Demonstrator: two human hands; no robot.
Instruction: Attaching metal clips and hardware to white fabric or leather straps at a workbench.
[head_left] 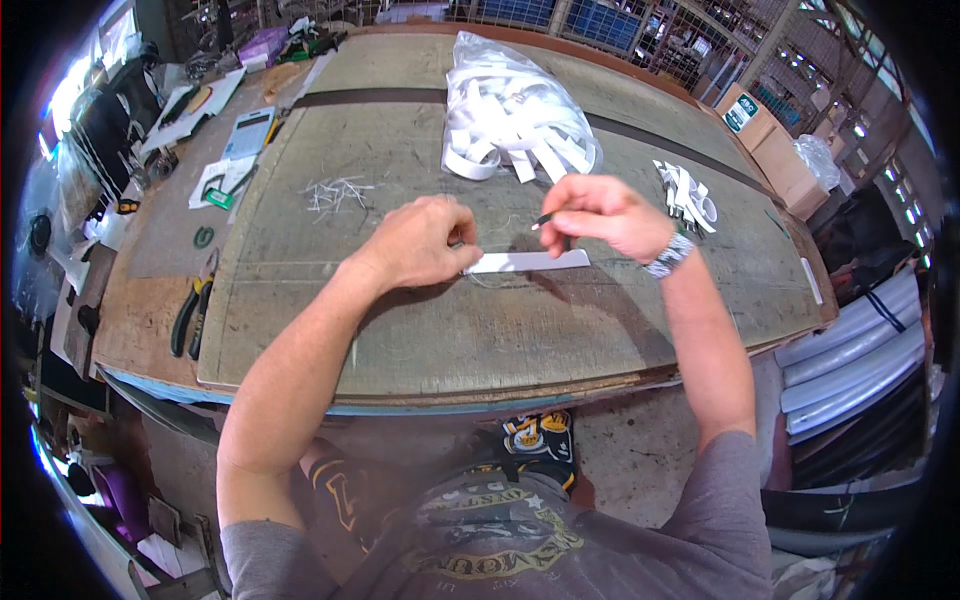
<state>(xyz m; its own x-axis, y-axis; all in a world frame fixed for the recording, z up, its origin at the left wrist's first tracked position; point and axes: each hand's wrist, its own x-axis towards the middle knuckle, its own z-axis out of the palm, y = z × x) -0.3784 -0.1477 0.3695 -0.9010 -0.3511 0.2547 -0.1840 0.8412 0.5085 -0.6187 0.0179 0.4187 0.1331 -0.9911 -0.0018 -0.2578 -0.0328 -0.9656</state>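
A flat white strip (530, 262) lies across the worktable in front of me. My left hand (420, 243) is closed at its left end, thumb and fingers pinched there. Just above the strip's right part, my right hand (607, 218) is raised off the board. Its fingers are closed on a small dark thin tool (544, 220) with a pale tip, whose kind I cannot make out. Beyond both hands sits a clear plastic bag (515, 115) full of white strips. Thin white slivers (337, 195) are scattered past my left hand, and a bunch of loose white strips (686, 196) lies to the right.
Green-and-black handled pliers (192, 308) rest at the table's left. A calculator (250, 133) and other tools lie farther up that side. A cardboard box (768, 152) stands at the back right. Pale wrapped rolls (850, 345) are stacked beside the table's right edge.
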